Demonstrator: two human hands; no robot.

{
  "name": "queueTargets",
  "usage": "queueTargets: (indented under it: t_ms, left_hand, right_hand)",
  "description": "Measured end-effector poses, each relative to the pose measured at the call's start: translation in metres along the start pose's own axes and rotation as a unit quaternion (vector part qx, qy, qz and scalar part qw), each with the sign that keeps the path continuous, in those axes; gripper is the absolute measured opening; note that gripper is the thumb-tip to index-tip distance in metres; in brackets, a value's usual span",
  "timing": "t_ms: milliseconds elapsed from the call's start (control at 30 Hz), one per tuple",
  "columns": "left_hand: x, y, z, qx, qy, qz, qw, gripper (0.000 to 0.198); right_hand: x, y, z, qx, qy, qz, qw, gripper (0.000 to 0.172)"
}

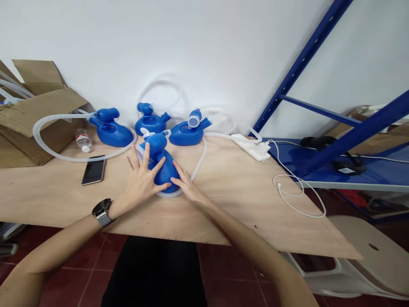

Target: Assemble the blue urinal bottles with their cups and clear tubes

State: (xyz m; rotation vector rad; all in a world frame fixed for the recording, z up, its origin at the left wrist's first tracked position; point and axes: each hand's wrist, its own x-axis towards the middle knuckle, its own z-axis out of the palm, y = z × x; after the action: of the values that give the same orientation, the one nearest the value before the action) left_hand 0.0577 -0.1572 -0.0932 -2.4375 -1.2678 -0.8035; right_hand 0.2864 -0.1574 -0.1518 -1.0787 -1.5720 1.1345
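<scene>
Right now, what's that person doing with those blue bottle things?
A person has both bare hands at a rounded blue plastic bottle. The left hand is spread open at its left side, and the right hand reaches its right side. The bottle rests on a pale wooden table, with a cloudy white plastic hose curving by its base. Three similar blue plastic bottles stand behind it, near the white wall.

Now this looks like a workshop or storeroom, plain wooden worktop before a white wall, open cardboard box at left, blue metal rack standing right, red floor tiles below
</scene>
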Motion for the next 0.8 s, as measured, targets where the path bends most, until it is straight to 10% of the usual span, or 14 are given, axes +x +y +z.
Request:
queueTargets:
  t_ms: [200, 400, 633, 800]
  left_hand:
    - [0.013, -0.019, -0.018, 0.026, 0.009, -0.039, 0.999, 0.062]
    - [-0.023, 0.014, -0.002, 0.032, -0.074, 0.030, 0.996, 0.063]
    - [-0.032, -0.006, 0.023, 0.029, -0.076, 0.066, 0.994, 0.060]
    - [-0.035, -0.028, 0.031, 0.013, -0.062, 0.104, 0.993, 0.068]
  right_hand:
    - [0.011, 0.025, 0.007, 0.224, -0.091, -0.002, 0.970, 0.076]
    - [0.014, 0.029, 0.010, 0.292, -0.071, 0.006, 0.954, 0.065]
    - [0.099, 0.036, -0.070, 0.016, 0.256, -0.006, 0.967, 0.085]
    - [0.192, 0.030, -0.098, -0.094, 0.313, 0.036, 0.944, 0.059]
